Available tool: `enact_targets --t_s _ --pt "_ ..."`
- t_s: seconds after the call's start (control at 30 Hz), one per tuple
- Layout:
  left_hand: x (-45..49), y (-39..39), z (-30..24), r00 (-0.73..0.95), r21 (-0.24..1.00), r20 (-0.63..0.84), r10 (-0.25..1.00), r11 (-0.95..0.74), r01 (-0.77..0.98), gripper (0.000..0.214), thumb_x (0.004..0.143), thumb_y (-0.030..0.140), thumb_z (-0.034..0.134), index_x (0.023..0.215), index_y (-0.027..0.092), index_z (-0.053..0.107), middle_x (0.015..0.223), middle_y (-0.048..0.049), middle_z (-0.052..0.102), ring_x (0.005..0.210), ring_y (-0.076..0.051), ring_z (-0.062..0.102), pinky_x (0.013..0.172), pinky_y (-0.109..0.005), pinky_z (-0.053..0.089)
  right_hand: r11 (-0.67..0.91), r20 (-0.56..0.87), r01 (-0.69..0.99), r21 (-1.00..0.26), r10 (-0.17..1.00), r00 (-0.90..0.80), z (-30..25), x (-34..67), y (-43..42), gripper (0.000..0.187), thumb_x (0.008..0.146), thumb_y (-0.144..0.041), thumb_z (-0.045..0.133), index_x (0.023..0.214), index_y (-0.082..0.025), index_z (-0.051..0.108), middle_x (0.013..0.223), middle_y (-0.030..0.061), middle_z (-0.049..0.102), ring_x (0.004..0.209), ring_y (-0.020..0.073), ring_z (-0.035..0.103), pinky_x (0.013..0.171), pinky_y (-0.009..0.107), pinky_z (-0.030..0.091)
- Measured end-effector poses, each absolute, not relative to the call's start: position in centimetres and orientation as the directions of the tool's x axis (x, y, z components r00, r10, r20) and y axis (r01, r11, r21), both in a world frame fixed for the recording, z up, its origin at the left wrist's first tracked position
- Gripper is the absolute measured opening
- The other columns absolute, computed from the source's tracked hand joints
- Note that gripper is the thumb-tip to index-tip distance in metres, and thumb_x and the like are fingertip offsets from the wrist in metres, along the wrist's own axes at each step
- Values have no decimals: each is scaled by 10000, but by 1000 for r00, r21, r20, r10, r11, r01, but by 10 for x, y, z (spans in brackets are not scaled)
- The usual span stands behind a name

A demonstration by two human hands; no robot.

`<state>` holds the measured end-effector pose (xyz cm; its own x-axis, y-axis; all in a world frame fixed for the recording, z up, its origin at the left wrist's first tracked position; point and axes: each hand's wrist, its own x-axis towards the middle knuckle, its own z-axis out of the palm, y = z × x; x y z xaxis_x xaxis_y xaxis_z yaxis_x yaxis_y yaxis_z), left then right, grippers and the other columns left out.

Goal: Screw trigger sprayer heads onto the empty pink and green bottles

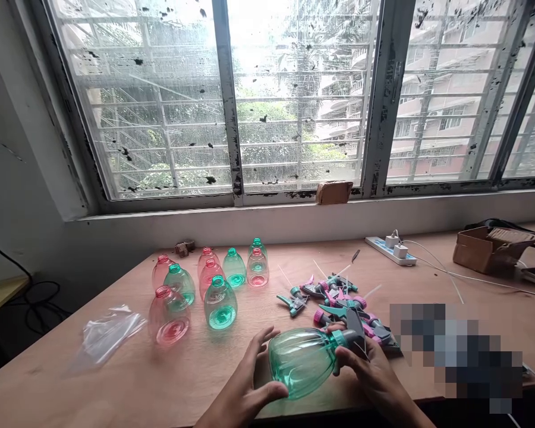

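Observation:
A clear green spray bottle (301,362) lies tilted on its side in the air over the table's front edge, its base to the left. My left hand (254,383) cups the base end, thumb below and fingers behind it. My right hand (374,371) grips the neck, where a grey and green trigger spray head (350,339) sits on the bottle mouth. Some of the right fingers are hidden behind the head. Just beyond lies a pile of loose trigger spray heads (334,288) in pink, green and grey, with thin dip tubes sticking out.
Several open-necked green bottles (220,303) and red bottles (169,318) stand at the left. Clear plastic bags (111,333) lie beside them. A power strip (390,251) with cables and a cardboard box (490,249) are at the back right. A blurred patch hides something at the right.

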<state>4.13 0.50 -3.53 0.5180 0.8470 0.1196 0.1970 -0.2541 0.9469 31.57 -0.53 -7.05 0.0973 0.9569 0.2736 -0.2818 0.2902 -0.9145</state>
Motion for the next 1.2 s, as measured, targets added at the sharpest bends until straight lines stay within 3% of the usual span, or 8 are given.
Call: enact_targets --t_s 0.13,0.3,0.47,0.7,0.77,0.93,1.07,1.2 --pt "40 3 -30 571 936 77 817 -256 240 759 875 529 701 1510 267 380 1612 -100 386 1503 -335 300 1250 -492 212 278 256 -283 -918 960 112 -69 314 -6 398 681 -493 880 941 -201 805 1051 94 714 599 184 629 541 325 563" --pt "48 6 -35 538 945 113 835 -257 200 876 707 393 888 1440 250 428 1497 -113 518 1422 -345 438 1205 -447 330 274 258 -263 -925 961 96 -70 314 -4 421 707 -531 853 947 -192 786 1037 92 698 533 132 569 491 291 518" --pt "51 6 -43 455 888 168 874 -335 316 897 662 338 918 1423 266 449 1452 -122 545 1331 -359 528 1160 -471 391 249 226 -185 -951 964 136 -70 313 -5 425 766 -543 808 993 -191 739 725 -8 608 543 118 509 508 243 466" --pt "53 7 -60 431 729 363 826 -540 420 925 656 276 925 1424 322 411 1433 -111 534 1359 -356 492 1157 -519 389 192 163 -156 -969 970 182 -68 312 -7 393 774 -549 797 740 -184 656 599 -41 512 534 117 462 496 231 417" --pt "54 6 -58 422 710 395 816 -562 423 927 666 235 913 1429 330 396 1448 -108 520 1381 -352 474 1169 -522 378 215 180 -201 -956 967 180 -69 311 -6 372 775 -533 803 855 -187 691 648 -28 555 547 130 496 507 246 449" --pt "55 -2 -42 474 806 277 836 -471 358 795 774 264 835 1424 312 381 1464 -113 530 1345 -329 552 1130 -485 460 331 326 -250 -910 943 60 -74 307 -4 503 791 -523 788 1201 -257 669 899 36 672 631 168 569 548 292 524" --pt "50 -2 -51 465 726 366 806 -560 399 839 762 305 845 1447 307 361 1510 -138 485 1376 -362 515 1172 -530 409 276 290 -137 -951 952 -95 -86 305 -9 619 699 -611 819 1198 -269 693 1087 103 720 878 291 704 726 397 596" --pt "49 7 -68 564 587 401 722 -675 447 1033 755 406 841 1538 310 173 1593 -178 365 1473 -394 364 1184 -572 376 356 355 5 -935 932 -72 -90 300 -12 609 700 -578 834 1204 -266 699 1267 141 696 1161 374 654 934 474 561"
